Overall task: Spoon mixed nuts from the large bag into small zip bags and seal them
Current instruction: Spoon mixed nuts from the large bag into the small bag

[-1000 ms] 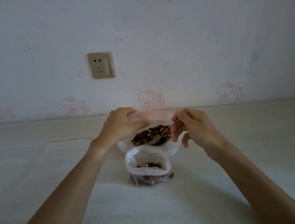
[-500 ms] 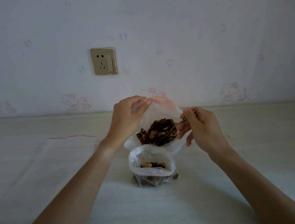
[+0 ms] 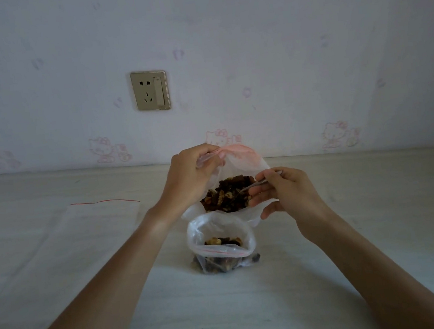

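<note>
1. The bowl of the thin metal spoon is buried among the nuts and hard to make out; the right hand pinches its handle.
2. Since half a second ago, the spoon has dipped lower into the nuts; the left hand still grips the rim.
3. The large clear plastic bag on the pale table holds the brown mixed nuts. Just in front, the small clear zip bag with a red line stands open, partly filled.
4. A flat empty zip bag lies to the left.
</note>
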`<state>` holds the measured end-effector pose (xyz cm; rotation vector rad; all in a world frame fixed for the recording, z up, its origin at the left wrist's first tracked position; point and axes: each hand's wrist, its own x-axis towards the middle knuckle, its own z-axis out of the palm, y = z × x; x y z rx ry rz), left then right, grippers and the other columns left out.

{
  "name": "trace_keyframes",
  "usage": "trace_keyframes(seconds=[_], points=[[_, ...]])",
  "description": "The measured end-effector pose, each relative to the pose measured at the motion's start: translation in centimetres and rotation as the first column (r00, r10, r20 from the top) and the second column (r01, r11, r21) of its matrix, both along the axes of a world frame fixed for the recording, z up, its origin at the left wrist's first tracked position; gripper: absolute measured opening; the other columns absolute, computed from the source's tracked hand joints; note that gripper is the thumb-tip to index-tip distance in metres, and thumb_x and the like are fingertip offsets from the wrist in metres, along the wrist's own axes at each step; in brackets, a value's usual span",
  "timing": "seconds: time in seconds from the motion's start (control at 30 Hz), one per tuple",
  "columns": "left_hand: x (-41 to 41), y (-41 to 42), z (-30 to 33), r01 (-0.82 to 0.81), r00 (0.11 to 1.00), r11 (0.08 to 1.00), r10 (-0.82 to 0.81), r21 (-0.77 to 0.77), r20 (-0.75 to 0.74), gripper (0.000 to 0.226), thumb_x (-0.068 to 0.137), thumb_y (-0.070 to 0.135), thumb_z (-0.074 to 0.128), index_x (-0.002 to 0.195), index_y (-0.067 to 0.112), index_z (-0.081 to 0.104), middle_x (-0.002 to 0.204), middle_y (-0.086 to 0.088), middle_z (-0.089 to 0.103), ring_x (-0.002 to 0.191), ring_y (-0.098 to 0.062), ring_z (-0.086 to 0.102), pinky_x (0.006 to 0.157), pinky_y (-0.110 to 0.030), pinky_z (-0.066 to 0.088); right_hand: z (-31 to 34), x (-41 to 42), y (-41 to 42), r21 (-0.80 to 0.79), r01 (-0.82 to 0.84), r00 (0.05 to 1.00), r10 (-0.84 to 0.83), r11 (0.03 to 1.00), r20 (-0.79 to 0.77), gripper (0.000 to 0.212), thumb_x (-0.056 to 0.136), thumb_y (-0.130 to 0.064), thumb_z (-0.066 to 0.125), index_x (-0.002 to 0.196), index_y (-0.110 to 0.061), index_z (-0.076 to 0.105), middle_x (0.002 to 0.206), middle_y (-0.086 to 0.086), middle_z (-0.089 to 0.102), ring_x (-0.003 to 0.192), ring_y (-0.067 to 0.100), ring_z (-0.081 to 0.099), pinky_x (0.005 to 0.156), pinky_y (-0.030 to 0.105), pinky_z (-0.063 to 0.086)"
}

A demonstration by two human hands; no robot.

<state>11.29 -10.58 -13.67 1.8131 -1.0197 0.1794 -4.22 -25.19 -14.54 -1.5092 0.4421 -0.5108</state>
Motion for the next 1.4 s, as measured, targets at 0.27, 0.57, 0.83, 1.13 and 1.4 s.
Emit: trace_keyframes(seconds=[0.27, 0.57, 0.83, 1.13, 1.4], points=[[-0.4, -0.1, -0.1, 0.012, 1.0, 0.999, -0.012, -0.047, 0.002, 0.017, 0.102, 0.03, 0.066, 0.099, 0.019, 0.079, 0.095, 0.011, 0.079, 0.098, 0.004, 0.071, 0.088, 0.0, 0.041, 0.1, -0.1, -0.2, 0.099, -0.022, 1.0, 0.022, 0.995, 0.002, 0.03, 0.11, -0.014, 0.044, 0.105, 0.004, 0.067, 0.085, 0.021, 0.077, 0.069, 0.03, 0.075, 0.048, 0.033, 0.056], [-0.4, 0.0, -0.2, -0.033, 0.999, 0.997, 0.033, -0.076, 0.001, 0.018, 0.101, 0.031, 0.067, 0.109, 0.02, 0.078, 0.09, 0.014, 0.078, 0.092, 0.006, 0.07, 0.085, -0.002, 0.043, 0.1, -0.2, -0.7, 0.145, -0.026, 1.0, 0.024, 0.989, 0.016, 0.031, 0.11, -0.016, 0.043, 0.106, 0.002, 0.068, 0.089, 0.022, 0.077, 0.072, 0.031, 0.075, 0.049, 0.033, 0.056], [-0.1, 0.5, 0.0, -0.106, 0.994, 0.994, 0.105, -0.024, -0.023, 0.023, 0.1, 0.033, 0.068, 0.118, 0.022, 0.077, 0.108, 0.019, 0.076, 0.101, 0.012, 0.065, 0.086, 0.002, 0.041, 0.6, -0.5, -1.2, 0.139, -0.023, 0.997, 0.013, 0.99, 0.076, 0.03, 0.109, -0.014, 0.042, 0.103, 0.003, 0.067, 0.085, 0.021, 0.075, 0.069, 0.031, 0.071, 0.046, 0.034, 0.05], [-0.8, 4.3, 0.8, -0.21, 0.977, 0.978, 0.21, 0.004, 0.035, 0.021, 0.096, 0.037, 0.071, 0.115, 0.029, 0.074, 0.111, 0.025, 0.071, 0.108, 0.014, 0.062, 0.089, -0.01, 0.045, 1.4, -1.0, -1.5, 0.12, -0.072, 0.983, 0.05, 0.99, 0.179, 0.031, 0.109, -0.018, 0.042, 0.096, -0.002, 0.065, 0.077, 0.017, 0.07, 0.063, 0.028, 0.065, 0.045, 0.034, 0.043], [-4.7, 8.6, -0.3, -0.212, 0.977, 0.959, 0.215, 0.189, 0.003, 0.023, 0.096, 0.052, 0.064, 0.083, 0.034, 0.071, 0.07, 0.015, 0.073, 0.057, -0.004, 0.066, 0.064, -0.025, 0.053, 1.7, -1.2, -0.6, 0.058, -0.124, 0.979, 0.113, 0.991, 0.172, 0.038, 0.11, -0.025, 0.04, 0.083, -0.007, 0.059, 0.059, 0.012, 0.055, 0.051, 0.028, 0.056, 0.042, 0.03, 0.035]])
